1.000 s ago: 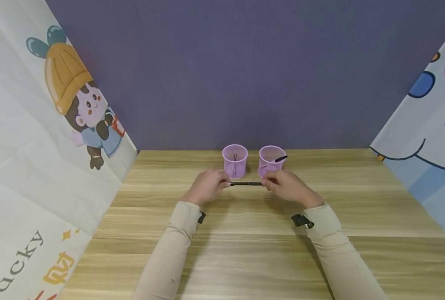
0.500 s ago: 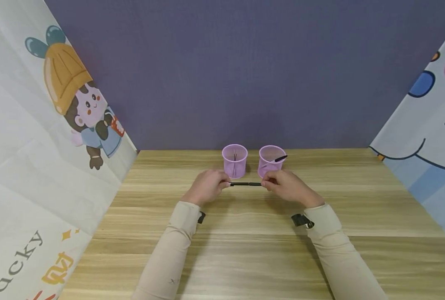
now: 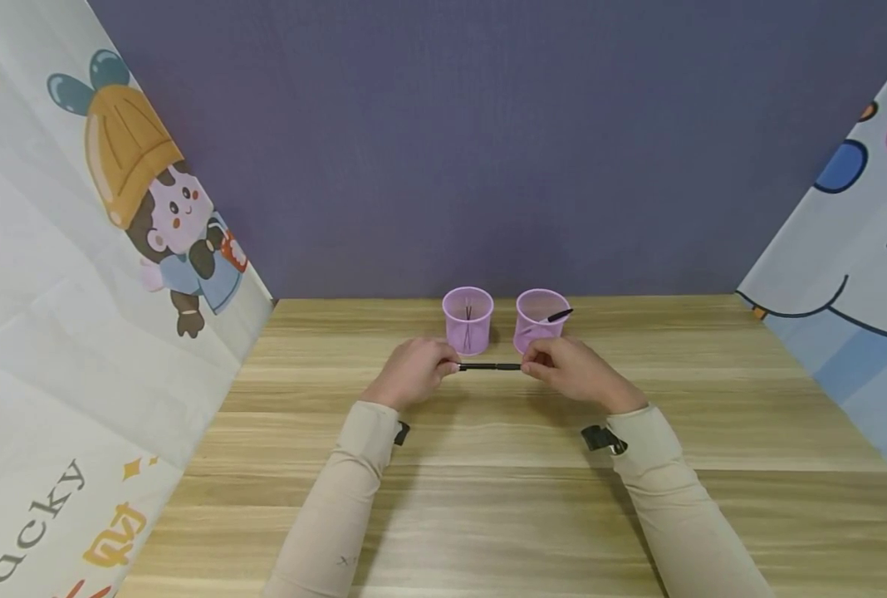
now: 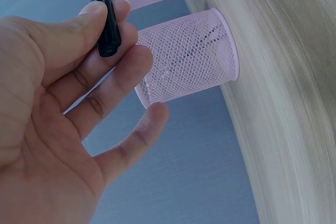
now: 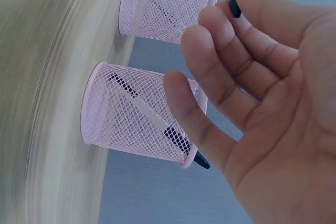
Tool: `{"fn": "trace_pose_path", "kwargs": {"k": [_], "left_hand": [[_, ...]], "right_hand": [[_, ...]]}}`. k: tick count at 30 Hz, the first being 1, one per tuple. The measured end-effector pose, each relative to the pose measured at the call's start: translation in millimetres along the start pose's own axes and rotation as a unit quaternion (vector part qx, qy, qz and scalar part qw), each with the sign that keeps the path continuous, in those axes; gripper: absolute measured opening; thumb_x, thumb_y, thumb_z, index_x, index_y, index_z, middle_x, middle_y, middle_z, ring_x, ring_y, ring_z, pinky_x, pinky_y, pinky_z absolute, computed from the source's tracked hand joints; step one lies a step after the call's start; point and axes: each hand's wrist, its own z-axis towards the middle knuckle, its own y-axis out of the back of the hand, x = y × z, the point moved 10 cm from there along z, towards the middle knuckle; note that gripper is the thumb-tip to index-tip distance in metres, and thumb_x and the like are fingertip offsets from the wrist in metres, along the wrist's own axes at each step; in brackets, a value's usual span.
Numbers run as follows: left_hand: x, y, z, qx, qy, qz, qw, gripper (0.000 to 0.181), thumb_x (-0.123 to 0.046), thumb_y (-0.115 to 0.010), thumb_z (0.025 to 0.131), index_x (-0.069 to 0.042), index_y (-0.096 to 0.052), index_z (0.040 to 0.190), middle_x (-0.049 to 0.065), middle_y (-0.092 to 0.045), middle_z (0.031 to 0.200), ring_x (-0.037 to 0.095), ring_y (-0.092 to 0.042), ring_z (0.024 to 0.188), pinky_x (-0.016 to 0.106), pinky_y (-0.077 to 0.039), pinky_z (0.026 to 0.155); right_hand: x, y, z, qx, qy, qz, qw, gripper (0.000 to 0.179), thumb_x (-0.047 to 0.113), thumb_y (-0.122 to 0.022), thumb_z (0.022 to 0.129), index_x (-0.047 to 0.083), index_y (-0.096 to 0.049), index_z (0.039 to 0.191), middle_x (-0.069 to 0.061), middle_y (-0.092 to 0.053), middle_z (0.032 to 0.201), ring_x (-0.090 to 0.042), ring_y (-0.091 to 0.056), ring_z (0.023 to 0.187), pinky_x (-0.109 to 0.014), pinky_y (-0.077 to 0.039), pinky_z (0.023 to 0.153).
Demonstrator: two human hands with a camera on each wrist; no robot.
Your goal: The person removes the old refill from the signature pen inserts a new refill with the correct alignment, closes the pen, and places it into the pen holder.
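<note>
A black pen [image 3: 488, 366] is held level between the two hands, in front of two pink mesh pen cups. My left hand [image 3: 416, 371] pinches its left end between thumb and fingers; in the left wrist view the clip end of the pen [image 4: 109, 35] shows and the other fingers are spread loosely. My right hand [image 3: 574, 374] pinches the right end, with the pen's tip [image 5: 235, 3] at the thumb in the right wrist view. Behind the left hand stands the left cup [image 3: 468, 336] with thin dark sticks inside. The right cup [image 3: 539, 333] holds a black-capped pen [image 3: 560, 316] leaning out.
Both cups stand near the back edge of the wooden table [image 3: 473, 515], close to a dark blue-grey panel [image 3: 443, 149]. A white sheet with a cartoon figure [image 3: 182, 216] hangs at the left, another printed sheet [image 3: 855, 249] at the right.
</note>
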Motion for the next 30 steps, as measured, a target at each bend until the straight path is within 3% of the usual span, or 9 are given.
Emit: {"fn": "trace_pose_path", "kwargs": {"k": [19,30], "left_hand": [[-1.7,0.9,1.3,0.007,0.003,-0.003,1.0000,0.011,-0.019,-0.071,0.096,-0.013,-0.079,0.102,-0.001,-0.077,0.103,0.019,-0.073,0.096,0.039,-0.058,0.092],[-0.9,-0.5,2.9,-0.004,-0.008,-0.001,1.0000,0.009,-0.019,-0.072,0.096,-0.014,-0.079,0.099,-0.003,-0.076,0.100,0.017,-0.072,0.093,0.038,-0.058,0.090]], "right_hand": [[-0.8,0.6,-0.1,0.002,0.003,0.009,0.9999,0.009,0.013,-0.073,0.095,0.013,-0.065,0.090,0.005,-0.062,0.076,-0.008,-0.055,0.070,-0.025,-0.047,0.064],[1.4,3.7,-1.4,-0.009,0.007,-0.005,0.9999,0.014,0.012,-0.076,0.092,0.013,-0.062,0.089,0.005,-0.061,0.077,-0.007,-0.055,0.071,-0.026,-0.047,0.066]]}}
